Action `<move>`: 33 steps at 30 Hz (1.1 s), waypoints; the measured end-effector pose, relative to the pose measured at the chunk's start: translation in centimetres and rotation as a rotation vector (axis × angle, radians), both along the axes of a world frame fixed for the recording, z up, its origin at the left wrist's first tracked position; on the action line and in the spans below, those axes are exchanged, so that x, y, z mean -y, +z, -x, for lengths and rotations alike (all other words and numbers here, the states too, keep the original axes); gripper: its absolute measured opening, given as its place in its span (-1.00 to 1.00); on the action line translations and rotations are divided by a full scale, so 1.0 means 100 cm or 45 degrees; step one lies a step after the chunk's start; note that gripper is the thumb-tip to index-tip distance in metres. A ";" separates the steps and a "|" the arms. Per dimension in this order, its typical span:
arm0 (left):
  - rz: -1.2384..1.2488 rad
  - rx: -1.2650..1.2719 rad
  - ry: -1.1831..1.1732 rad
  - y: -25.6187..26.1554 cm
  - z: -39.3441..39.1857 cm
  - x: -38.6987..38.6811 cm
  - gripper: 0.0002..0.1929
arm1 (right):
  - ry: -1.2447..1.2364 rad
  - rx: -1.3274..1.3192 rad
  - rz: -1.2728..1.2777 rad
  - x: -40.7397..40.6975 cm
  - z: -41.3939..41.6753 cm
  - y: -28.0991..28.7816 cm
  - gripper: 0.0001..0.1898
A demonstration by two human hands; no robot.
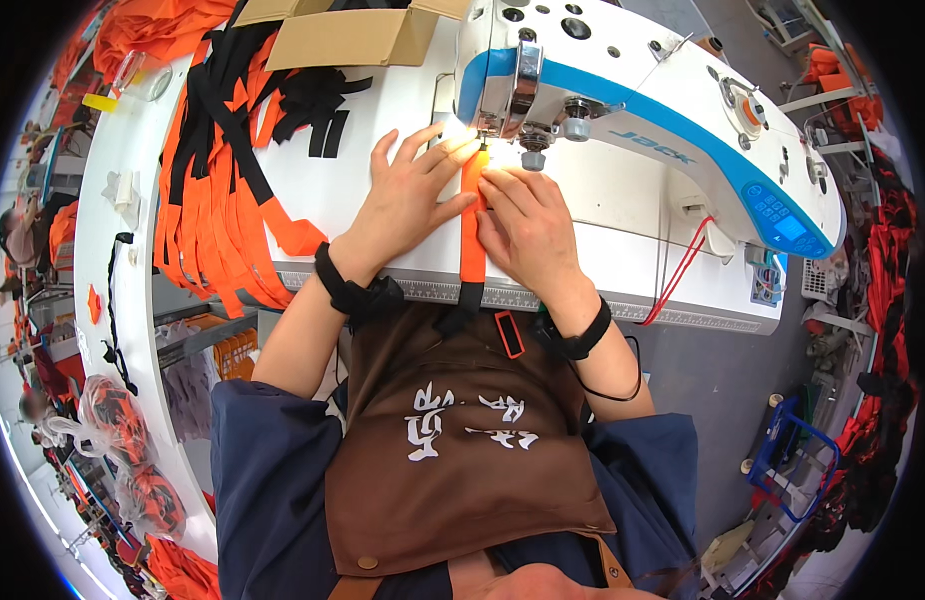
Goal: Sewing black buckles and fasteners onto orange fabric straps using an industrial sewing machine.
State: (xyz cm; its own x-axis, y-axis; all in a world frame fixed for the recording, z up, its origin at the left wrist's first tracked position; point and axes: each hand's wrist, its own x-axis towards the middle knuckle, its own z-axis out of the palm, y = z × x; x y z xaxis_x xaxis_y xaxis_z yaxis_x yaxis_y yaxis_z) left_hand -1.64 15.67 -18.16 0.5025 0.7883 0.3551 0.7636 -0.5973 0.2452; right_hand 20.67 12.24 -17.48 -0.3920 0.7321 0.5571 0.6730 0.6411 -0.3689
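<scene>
A white and blue Jack industrial sewing machine (657, 112) stands on the white table, its lamp lighting the needle area. An orange fabric strip (473, 240) runs from beneath the presser foot down over the table's front edge, where a black piece (471, 296) continues it onto the brown apron. My left hand (421, 184) lies palm down left of the strip, fingertips beside the needle and thumb at the strip's edge. My right hand (530, 225) is on the other side, its bent fingers and thumb at the strip's right edge. Glare partly hides the fingertips of both hands.
Orange strips with black ends (215, 225) hang over the table edge at left. Cut black pieces (312, 105) lie near an open cardboard box (342, 37). A ruler (657, 315) follows the front edge. A red cord (676, 270) hangs at right. Other people work at far left.
</scene>
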 end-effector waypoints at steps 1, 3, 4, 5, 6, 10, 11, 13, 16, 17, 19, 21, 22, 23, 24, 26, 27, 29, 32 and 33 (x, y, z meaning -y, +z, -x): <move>0.003 0.003 -0.005 0.000 0.000 -0.001 -0.44 | 0.000 0.000 0.001 0.000 0.000 0.000 -0.57; 0.007 0.007 -0.010 0.000 0.001 -0.003 -0.45 | -0.001 -0.002 0.001 0.000 0.000 0.000 -0.56; 0.029 0.002 -0.010 0.001 0.001 -0.005 -0.45 | -0.002 -0.002 0.002 0.000 0.000 0.000 -0.56; 0.050 -0.002 -0.009 0.001 0.001 -0.006 -0.46 | -0.005 0.006 -0.001 0.000 0.000 0.000 -0.57; 0.050 -0.002 -0.009 0.000 0.002 -0.008 -0.46 | -0.007 0.013 -0.004 0.000 0.000 0.000 -0.57; 0.054 0.022 -0.020 -0.001 0.002 -0.011 -0.48 | -0.004 0.013 -0.012 0.000 0.000 -0.001 -0.58; 0.065 0.030 -0.019 -0.001 0.002 -0.012 -0.48 | -0.002 0.012 -0.018 -0.001 0.000 -0.002 -0.58; 0.073 0.034 -0.020 0.000 0.002 -0.012 -0.48 | -0.001 0.010 -0.024 -0.001 0.001 -0.002 -0.58; 0.081 0.035 -0.022 -0.001 0.003 -0.013 -0.49 | -0.004 0.013 -0.024 -0.001 0.001 -0.001 -0.58; 0.082 0.033 -0.024 -0.001 0.003 -0.013 -0.49 | -0.004 0.018 -0.027 -0.001 0.001 -0.001 -0.58; 0.082 0.026 -0.024 -0.002 0.003 -0.014 -0.48 | -0.006 0.021 -0.031 -0.001 0.000 -0.001 -0.59; 0.081 0.020 -0.024 -0.002 0.003 -0.014 -0.48 | -0.008 0.022 -0.032 -0.001 0.001 -0.002 -0.59; 0.086 0.024 -0.021 -0.002 0.003 -0.014 -0.47 | -0.009 0.022 -0.034 -0.001 0.001 -0.002 -0.59; 0.091 0.028 -0.019 -0.002 0.003 -0.015 -0.47 | -0.007 0.022 -0.035 -0.001 0.001 -0.002 -0.59; 0.089 0.028 -0.020 -0.002 0.002 -0.015 -0.47 | -0.006 0.022 -0.037 -0.001 0.000 -0.002 -0.59; 0.100 0.026 -0.018 -0.002 0.002 -0.015 -0.46 | -0.005 0.024 -0.042 -0.002 0.000 -0.001 -0.59; 0.097 0.027 -0.019 -0.002 0.003 -0.015 -0.46 | -0.004 0.025 -0.045 -0.002 0.000 -0.002 -0.60; 0.087 0.030 -0.024 -0.003 0.003 -0.016 -0.46 | -0.005 0.023 -0.054 -0.002 0.000 -0.001 -0.60; 0.085 0.042 -0.022 -0.004 0.003 -0.017 -0.47 | -0.004 0.014 -0.063 -0.002 0.000 -0.004 -0.61; 0.078 0.042 -0.024 -0.005 0.003 -0.017 -0.47 | -0.004 0.011 -0.059 -0.002 0.001 -0.003 -0.62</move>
